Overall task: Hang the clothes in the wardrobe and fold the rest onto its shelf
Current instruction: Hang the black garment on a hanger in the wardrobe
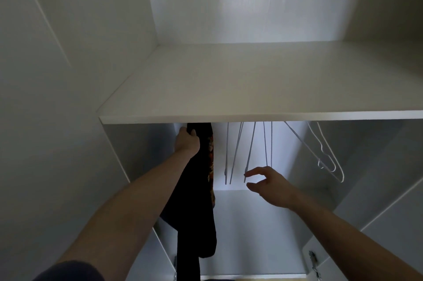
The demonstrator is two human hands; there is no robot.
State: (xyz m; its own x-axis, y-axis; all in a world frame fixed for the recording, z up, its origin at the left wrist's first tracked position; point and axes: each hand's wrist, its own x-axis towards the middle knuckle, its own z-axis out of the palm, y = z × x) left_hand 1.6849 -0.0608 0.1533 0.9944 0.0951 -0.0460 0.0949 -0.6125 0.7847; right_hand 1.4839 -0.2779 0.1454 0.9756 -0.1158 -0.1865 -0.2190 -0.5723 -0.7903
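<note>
The left hand (186,141) reaches up and forward under the shelf (263,88), arm almost straight, its fingers curled round the top of a dark garment (194,207) at the left end of the hanging space. The right hand (269,185) is stretched into the middle of the wardrobe (57,97), palm facing left, fingers spread and loosely bent, holding nothing; its forefinger tip is at the lower end of one of the empty hangers (250,150), though contact cannot be told. More thin white wire hangers hang in a row to the right, the last ones tilted toward the right wall. The shelf's front edge hides the rail and the hanger hooks. The garment hangs straight down, long axis vertical, an orange-patterned strip showing along its right edge.
</note>
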